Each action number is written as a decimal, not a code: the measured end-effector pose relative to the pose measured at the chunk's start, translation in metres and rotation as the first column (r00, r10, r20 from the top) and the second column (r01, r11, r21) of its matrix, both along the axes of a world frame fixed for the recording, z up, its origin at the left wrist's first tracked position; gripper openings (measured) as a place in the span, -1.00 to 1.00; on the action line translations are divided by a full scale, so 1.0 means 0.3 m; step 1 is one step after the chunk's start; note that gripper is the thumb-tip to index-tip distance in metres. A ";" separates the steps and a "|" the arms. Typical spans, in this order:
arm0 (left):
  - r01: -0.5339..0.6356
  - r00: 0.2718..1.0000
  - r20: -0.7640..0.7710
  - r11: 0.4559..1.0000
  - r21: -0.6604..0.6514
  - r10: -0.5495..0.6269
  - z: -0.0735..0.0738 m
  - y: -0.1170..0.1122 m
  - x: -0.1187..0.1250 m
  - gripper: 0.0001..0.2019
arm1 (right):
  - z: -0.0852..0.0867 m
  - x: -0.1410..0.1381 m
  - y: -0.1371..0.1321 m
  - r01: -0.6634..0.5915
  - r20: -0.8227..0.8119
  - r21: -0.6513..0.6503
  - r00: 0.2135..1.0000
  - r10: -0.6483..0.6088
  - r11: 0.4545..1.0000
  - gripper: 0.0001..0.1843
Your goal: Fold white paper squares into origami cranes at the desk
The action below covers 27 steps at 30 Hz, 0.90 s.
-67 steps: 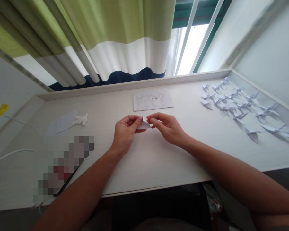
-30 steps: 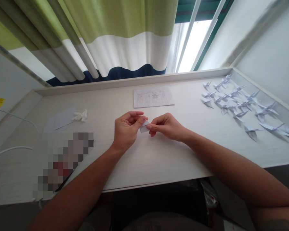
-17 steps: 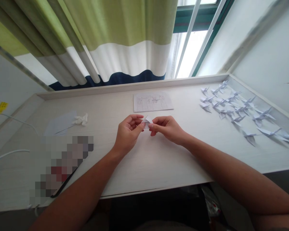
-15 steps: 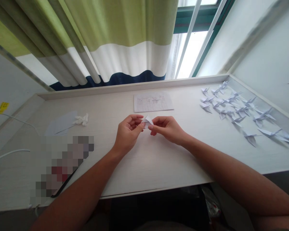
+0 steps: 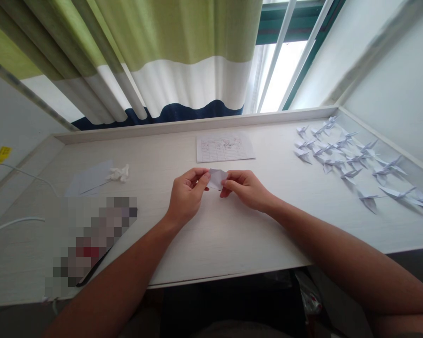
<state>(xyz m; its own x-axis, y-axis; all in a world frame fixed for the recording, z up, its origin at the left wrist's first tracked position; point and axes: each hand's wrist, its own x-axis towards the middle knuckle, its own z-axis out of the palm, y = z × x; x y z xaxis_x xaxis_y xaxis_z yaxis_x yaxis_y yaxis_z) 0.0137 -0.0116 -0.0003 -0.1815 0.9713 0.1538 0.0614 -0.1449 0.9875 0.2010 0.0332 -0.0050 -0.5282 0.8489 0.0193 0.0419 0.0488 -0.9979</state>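
Between my two hands, a small folded piece of white paper (image 5: 217,179) is held just above the white desk (image 5: 197,249). My left hand (image 5: 187,192) pinches its left side between thumb and fingers. The right edge sits in the pinch of my right hand (image 5: 246,188). A flat, greyish face of the paper shows towards me. Behind the hands lies a printed paper with a table on it (image 5: 225,148). On the right side of the desk stand several folded white paper cranes (image 5: 352,162).
On the left are flat sheets of white paper (image 5: 90,177), a crumpled tissue (image 5: 120,173) and a pixelated phone-like object (image 5: 95,244). White cables (image 5: 17,224) cross the left edge. A raised rim (image 5: 162,127) borders the desk below a curtain (image 5: 190,47).
The folded paper has changed from a peaked shape with an open-looking flap to a flatter, four-sided face. Both hands stay in nearly the same place, still holding it.
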 end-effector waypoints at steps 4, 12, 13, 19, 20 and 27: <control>0.022 1.000 -0.002 0.999 -0.029 -0.022 -0.001 0.000 -0.001 -0.80 | 0.010 -0.001 -0.004 0.010 -0.031 -0.008 0.999 -0.010 1.000 -0.77; 0.088 0.995 0.058 0.994 -0.070 -0.084 0.000 -0.001 0.003 -0.80 | -0.001 0.006 0.001 0.012 -0.034 -0.029 0.999 -0.013 1.000 -0.49; 0.088 0.995 0.062 0.993 -0.073 -0.084 0.000 0.000 0.003 -0.80 | -0.004 0.006 0.002 0.009 -0.026 -0.019 1.000 -0.009 1.000 -0.50; 0.057 0.996 -0.067 0.994 -0.089 -0.064 -0.025 0.016 -0.017 -0.79 | -0.022 0.009 0.003 0.084 0.126 0.314 0.984 -0.129 0.946 -0.71; 0.051 0.992 -0.114 0.994 -0.094 -0.062 -0.032 0.018 -0.021 -0.81 | -0.025 0.012 0.005 0.092 0.154 0.402 0.974 -0.166 0.911 -0.67; 0.148 0.889 -0.416 0.979 -0.139 -0.193 -0.055 0.016 -0.032 -0.88 | -0.049 0.034 0.041 -0.097 0.337 0.511 0.937 -0.095 0.854 -0.88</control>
